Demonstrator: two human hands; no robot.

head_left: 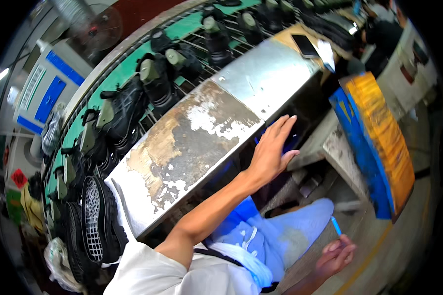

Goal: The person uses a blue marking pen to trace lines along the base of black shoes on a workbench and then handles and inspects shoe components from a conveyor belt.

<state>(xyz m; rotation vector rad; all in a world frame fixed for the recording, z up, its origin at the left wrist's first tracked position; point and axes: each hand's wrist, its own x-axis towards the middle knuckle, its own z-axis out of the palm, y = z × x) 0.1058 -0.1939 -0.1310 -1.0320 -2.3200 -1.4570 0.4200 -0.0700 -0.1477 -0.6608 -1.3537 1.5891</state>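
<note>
The person's white sleeve [138, 268] and blue-clad lap [300, 221] are closest. Over to the right, low down, the right hand [336, 254] has its fingers drawn together around a slim blue stick [335, 225], which pokes up past the fingertips, well apart from the table [214, 115]. The left hand [270, 152] is wide and empty, fingers stretched out and thumb apart, near the table's front edge; I can't tell whether it touches.

The tabletop is badly worn: a peeled, brown and grey stretch, then a shiny metal sheet [263, 76]. Past its left end two black soles [94, 219] stand on edge side by side, one showing a pale grid. To the right a yellow-and-blue panel [381, 142] leans at a tilt beside a grey stand [337, 150].

Along the table's far side runs a green wire rack [187, 30] full of black shoes [155, 83] with grey-green tongues. At the table's far end a dark phone [305, 46] lies on brown board [284, 35], white paper [326, 53] just beside it. Beyond are a fan [94, 30], a white-and-blue cabinet [51, 91] and, at upper right, another person in dark clothing [385, 37].
</note>
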